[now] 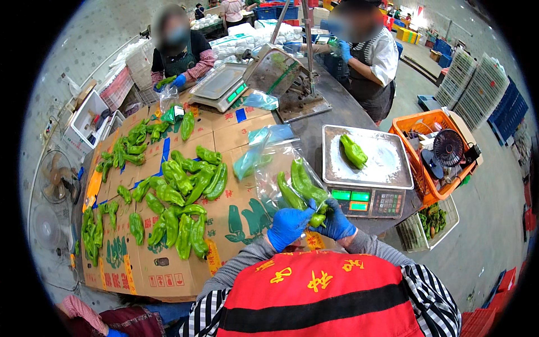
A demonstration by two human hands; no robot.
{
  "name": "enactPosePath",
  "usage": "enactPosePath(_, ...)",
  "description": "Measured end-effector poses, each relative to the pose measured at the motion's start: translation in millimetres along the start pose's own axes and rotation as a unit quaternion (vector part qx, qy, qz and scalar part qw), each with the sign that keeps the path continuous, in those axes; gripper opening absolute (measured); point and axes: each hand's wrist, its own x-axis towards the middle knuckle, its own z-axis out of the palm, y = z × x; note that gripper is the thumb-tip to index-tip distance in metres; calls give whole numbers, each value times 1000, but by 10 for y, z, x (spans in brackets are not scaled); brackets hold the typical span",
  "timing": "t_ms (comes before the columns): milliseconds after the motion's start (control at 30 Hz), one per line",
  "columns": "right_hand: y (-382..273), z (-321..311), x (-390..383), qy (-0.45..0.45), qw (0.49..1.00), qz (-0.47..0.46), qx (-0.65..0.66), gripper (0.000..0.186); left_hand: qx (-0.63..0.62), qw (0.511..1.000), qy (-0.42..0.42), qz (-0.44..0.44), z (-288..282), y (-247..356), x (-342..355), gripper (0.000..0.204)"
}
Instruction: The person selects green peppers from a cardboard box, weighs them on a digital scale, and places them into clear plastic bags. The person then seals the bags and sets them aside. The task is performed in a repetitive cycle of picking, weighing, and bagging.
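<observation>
Both my hands wear blue gloves and meet in front of my chest at the near edge of the table. A clear plastic bag (270, 178) with several long green peppers (305, 181) lies away from me, its near end in my hands. My left hand (289, 227) is closed on the bag's left side. Closed around its right side is my right hand (337, 221), next to the pepper stems. Just beyond my right hand, one green pepper (353, 151) rests on the plate of a digital scale (387, 169).
Loose green peppers (178, 178) cover the cardboard (196, 281) on my left. An orange crate (432, 188) holds a small fan (448, 147); a white crate (418, 238) of peppers stands below. Across the table are another scale (220, 84) and two people.
</observation>
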Motion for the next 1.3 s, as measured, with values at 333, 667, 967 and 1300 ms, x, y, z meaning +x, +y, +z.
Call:
enactPosePath(333,-50,59,155,-48,916,-180,-355,51,-45,998,8,48,49,111,-7,54)
enactPosePath(667,-50,611,315,-60,994,-26,-85,48,-152,980,74,105,222,216,-46,31)
enactPosePath(967,91,-5,120,67,833,-121,-535,50,-149,988,20,-36,102,103,-167,38)
enactPosePath(1300,-1591,485,-291,161,718,-344,-583,45,-141,989,-28,-46,111,130,-179,49)
